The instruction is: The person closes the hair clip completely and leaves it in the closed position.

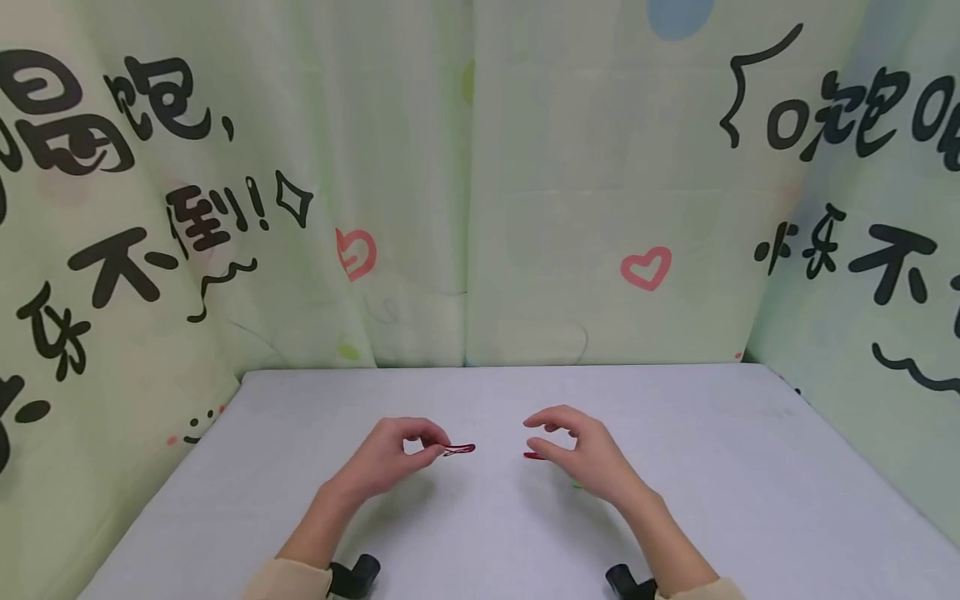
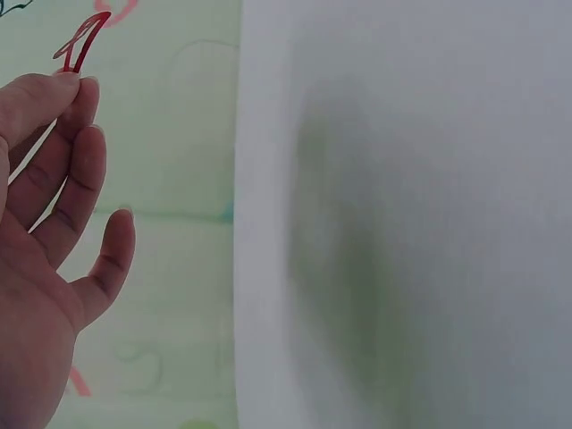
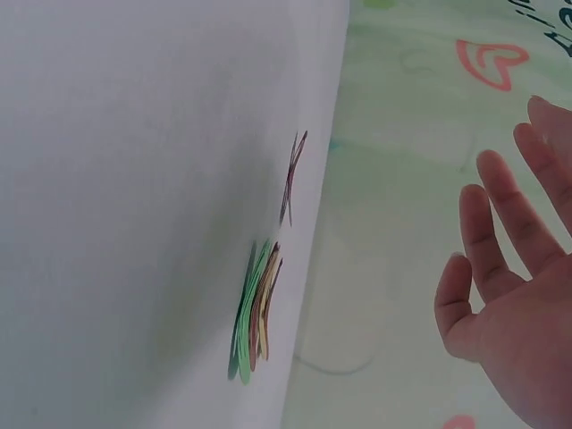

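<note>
The left hand (image 1: 390, 462) has its grip pinched on a red hair clip (image 1: 459, 450), held just above the white counter (image 1: 750, 483). The right hand (image 1: 585, 454) hovers released, fingers loosely curved, beside another red clip (image 1: 533, 456) and a small pile of coloured clips (image 3: 255, 313) lying on the counter. The green curtain (image 1: 525, 167) carries black Chinese writing, including "不倒!!", and pink hearts.

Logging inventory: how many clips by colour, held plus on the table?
Red clip in left hand: 1
Dark red clip lying alone: 1
Green clips in pile: 1+
Brown-red clips in pile: 1+
Total: 4+, pile seen edge-on.
</note>
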### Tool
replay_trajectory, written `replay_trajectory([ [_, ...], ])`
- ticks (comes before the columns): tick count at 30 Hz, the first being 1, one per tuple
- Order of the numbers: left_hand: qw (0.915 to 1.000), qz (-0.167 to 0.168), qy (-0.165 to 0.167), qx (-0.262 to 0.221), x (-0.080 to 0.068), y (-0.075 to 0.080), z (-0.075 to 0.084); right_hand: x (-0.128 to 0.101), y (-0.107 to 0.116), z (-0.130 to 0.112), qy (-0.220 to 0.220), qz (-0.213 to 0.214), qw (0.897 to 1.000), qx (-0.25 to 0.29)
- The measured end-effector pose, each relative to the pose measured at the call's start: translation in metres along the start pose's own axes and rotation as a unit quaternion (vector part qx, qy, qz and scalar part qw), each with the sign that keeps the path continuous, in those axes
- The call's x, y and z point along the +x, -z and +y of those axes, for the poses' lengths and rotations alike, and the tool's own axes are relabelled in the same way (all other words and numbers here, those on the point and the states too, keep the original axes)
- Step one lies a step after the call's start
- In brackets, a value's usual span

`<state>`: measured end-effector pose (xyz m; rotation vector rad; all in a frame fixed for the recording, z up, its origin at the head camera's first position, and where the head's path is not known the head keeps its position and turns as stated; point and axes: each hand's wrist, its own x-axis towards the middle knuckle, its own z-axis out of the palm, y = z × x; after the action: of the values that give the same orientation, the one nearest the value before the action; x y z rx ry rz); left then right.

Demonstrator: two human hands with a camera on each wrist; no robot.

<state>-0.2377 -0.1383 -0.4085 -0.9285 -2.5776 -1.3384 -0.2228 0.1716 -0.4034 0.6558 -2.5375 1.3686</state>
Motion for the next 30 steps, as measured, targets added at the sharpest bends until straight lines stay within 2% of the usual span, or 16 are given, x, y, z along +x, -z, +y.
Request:
replay_trajectory([
  [7, 0.9992, 0.017, -0.001, -0.037, 0.004, -0.010, 0.009, 0.001, -0.012, -0.010, 0.022, -0.001, 1.000, 0.010],
  [16, 0.9967, 0.030, -0.025, -0.071, 0.011, -0.022, 0.016, -0.002, -0.024, -0.021, 0.040, -0.002, 0.999, 0.029],
  [23, 0.9942, 0.039, -0.046, -0.089, 0.018, -0.033, 0.019, -0.003, -0.027, -0.025, 0.046, 0.024, 0.997, 0.049],
  [30, 0.9921, 0.044, -0.046, -0.108, 0.021, -0.041, 0.021, -0.003, -0.027, -0.026, 0.062, 0.051, 0.995, 0.056],
])
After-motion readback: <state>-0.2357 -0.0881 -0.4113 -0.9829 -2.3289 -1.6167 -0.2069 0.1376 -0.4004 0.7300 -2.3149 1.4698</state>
